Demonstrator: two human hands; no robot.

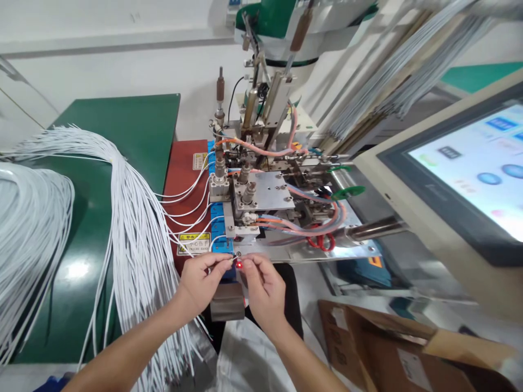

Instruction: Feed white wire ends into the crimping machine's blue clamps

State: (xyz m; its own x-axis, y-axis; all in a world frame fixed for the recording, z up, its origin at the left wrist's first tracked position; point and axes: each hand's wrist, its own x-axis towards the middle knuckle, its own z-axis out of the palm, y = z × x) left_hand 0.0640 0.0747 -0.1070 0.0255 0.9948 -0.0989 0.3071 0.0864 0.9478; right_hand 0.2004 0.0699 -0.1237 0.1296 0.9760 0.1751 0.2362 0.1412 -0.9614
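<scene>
My left hand (204, 280), closed in a pinch, grips the end of a white cable near the front corner of the machine (267, 188). Close beside it, my right hand (263, 291) is also pinched; whatever lies between its fingertips is too small to make out. A small red light (239, 265) glows between the two hands. Behind them runs a row of blue cable holders (220, 245), with several white cables (200, 188) leading into it from the left.
A big bundle of white cables (131, 218) hangs over the green table (143, 120), with a coil (32, 234) at far left. On the right are a touchscreen (482, 169), red-handled scissors (322, 241) and an open cardboard box (347, 343). A warning label (194, 243) lies near my left hand.
</scene>
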